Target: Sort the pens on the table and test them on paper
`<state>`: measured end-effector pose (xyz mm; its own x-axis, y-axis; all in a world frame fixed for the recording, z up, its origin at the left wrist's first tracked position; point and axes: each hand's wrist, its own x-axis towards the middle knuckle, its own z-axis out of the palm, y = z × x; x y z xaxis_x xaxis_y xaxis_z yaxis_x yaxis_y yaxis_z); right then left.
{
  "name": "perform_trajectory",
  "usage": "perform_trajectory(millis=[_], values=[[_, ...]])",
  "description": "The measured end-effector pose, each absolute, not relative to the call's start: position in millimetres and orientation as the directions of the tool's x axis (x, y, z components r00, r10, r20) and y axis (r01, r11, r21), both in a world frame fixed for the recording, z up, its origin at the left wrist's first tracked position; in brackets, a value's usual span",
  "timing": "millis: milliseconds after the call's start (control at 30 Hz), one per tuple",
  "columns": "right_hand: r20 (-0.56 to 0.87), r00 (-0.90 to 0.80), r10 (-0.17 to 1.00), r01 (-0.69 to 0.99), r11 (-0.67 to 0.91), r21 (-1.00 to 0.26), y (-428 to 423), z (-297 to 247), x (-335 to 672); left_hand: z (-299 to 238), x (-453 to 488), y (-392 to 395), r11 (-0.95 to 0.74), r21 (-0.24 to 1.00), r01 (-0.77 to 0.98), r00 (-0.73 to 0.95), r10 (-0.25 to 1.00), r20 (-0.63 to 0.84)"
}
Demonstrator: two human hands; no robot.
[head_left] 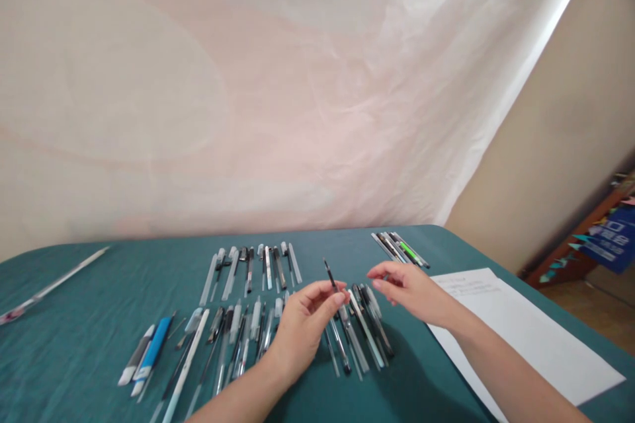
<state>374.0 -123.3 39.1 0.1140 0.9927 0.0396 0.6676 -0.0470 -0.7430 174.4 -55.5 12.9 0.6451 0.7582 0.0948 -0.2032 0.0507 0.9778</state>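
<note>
My left hand (300, 327) is closed in a pinch on a thin dark pen (330, 273), held tilted above the table. My right hand (409, 289) hovers just to the right of it, fingers loosely curled and apart, with nothing in them. Below both hands several pens (364, 327) lie side by side on the teal tablecloth (89, 317). Another row of pens (258, 269) lies farther back, and more pens (233, 337) lie to the left of my left wrist.
A white sheet of paper (530, 337) lies at the right edge. A small bunch of pens (399, 248), one green, sits at the back right. Blue and white pens (149, 357) lie front left. A long thin stick (54, 287) lies far left. A pale cloth backdrop (248, 79) hangs behind.
</note>
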Motion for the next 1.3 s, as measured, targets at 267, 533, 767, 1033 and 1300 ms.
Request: perform_trajectory(millis=[267, 533, 767, 1033, 1300], values=[[0.021, 0.158, 0.987, 0.826, -0.120, -0.550, -110.3, -1.6, 409.0, 6.9, 175.3, -58.2, -0.052, 0.989, -0.140, 0.640, 0.757, 0.131], [-0.015, 0.175, 0.984, 0.831, -0.156, -0.534, -104.7, -20.6, 408.8, -6.4, 178.6, -63.0, -0.086, 0.984, -0.154, 0.655, 0.737, 0.166], [-0.002, 0.147, 0.989, 0.836, -0.126, -0.534, -104.8, -20.5, 405.5, -6.7, 178.3, -73.9, -0.018, 0.987, -0.161, 0.716, 0.686, 0.129], [0.032, 0.190, 0.981, 0.820, -0.141, -0.555, -106.7, -17.8, 402.2, -6.4, 176.8, -77.5, -0.006, 0.984, -0.177, 0.733, 0.667, 0.136], [0.104, 0.259, 0.960, 0.621, -0.084, -0.779, -105.9, 4.9, 404.8, -7.5, 175.2, -75.1, -0.071, 0.986, -0.152, 0.731, 0.663, 0.161]])
